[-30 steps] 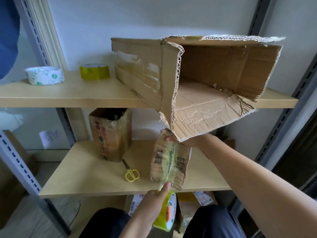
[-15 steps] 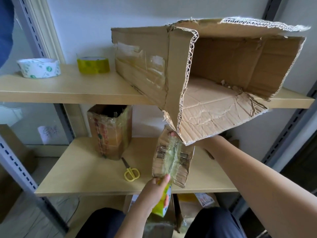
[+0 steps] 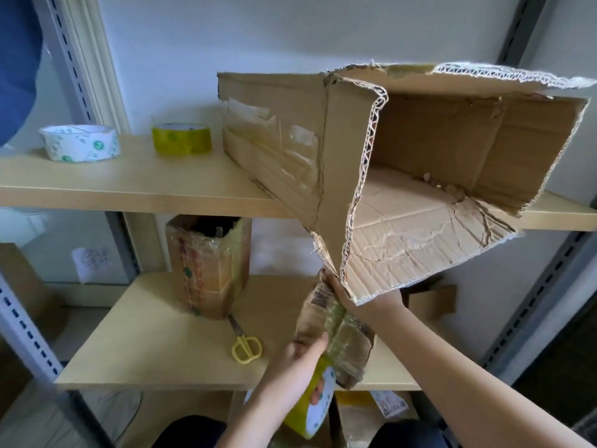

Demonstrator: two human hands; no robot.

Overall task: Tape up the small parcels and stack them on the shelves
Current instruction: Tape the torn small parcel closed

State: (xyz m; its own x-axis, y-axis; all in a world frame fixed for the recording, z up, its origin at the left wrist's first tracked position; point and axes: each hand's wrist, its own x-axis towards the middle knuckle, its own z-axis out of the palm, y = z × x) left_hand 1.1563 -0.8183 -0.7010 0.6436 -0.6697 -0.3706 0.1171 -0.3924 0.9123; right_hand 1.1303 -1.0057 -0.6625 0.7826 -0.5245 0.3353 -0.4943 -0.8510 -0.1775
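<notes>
tape was being laid down the face of the small parcel [image 3: 336, 331], which stood on end at the front edge of the lower shelf [image 3: 155, 347], at about 5 o'clock in the view. the left hand [image 3: 290, 367] had its fingers [image 3: 315, 342] curled around the yellow tape roll [image 3: 311, 412], with one pressed on the strip at the parcel's lower face. the right hand [image 3: 358, 294] pinched the parcel's top end, though its fingers were mostly hidden behind the hanging flap of the big torn carton [image 3: 420, 156] on the upper shelf [image 3: 129, 185], at 1 o'clock. the likeliest trouble was that flap: it hung right over the right hand, and lifting the parcel could have caught it and dragged the carton, already overhanging, off the shelf. the parcel sat partly past the shelf's front edge, so a hard pull on the roll could have tipped it off toward the person's lap. the strip already looked wrinkled, and uneven pressing might have left it lifting. the scissors [image 3: 245, 345] lay just beside, at 7 o'clock of the parcel, and a taped open box [image 3: 210, 266] stood further back; two spare rolls [image 3: 181, 139] sat at 10 o'clock.
</notes>
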